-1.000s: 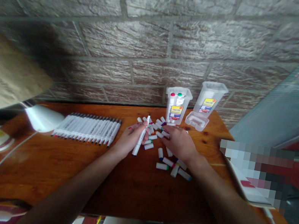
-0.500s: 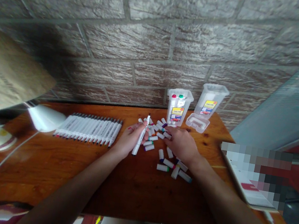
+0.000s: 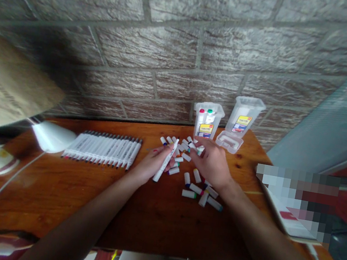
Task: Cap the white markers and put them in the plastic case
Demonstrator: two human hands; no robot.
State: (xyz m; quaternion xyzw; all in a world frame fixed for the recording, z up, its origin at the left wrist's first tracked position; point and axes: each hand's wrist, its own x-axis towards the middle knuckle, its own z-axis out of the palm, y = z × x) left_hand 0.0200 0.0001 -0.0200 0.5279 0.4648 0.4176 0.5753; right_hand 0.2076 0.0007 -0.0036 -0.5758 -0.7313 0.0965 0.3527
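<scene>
My left hand (image 3: 153, 162) is closed around a white marker (image 3: 164, 164), held slantwise with its upper end uncapped. Over the pile of loose marker caps (image 3: 179, 159), my right hand (image 3: 210, 159) reaches in with thumb and forefinger apart, close to several caps. Its remaining fingers are partly hidden. More white caps (image 3: 195, 189) with coloured ends lie scattered below that hand. To the left, several white markers (image 3: 103, 149) are laid side by side in a neat row.
Behind the caps stands a clear plastic case (image 3: 218, 115) with a red-ended and a green-ended marker inside. Another clear case (image 3: 247, 109) and a lid (image 3: 230, 143) are to its right. A white lamp (image 3: 53, 138) and its cable are at left; a brick wall (image 3: 180, 55) rises behind.
My right hand has lifted slightly and its thumb and forefinger have spread. The marker in my left hand now tilts more to the right at its top.
</scene>
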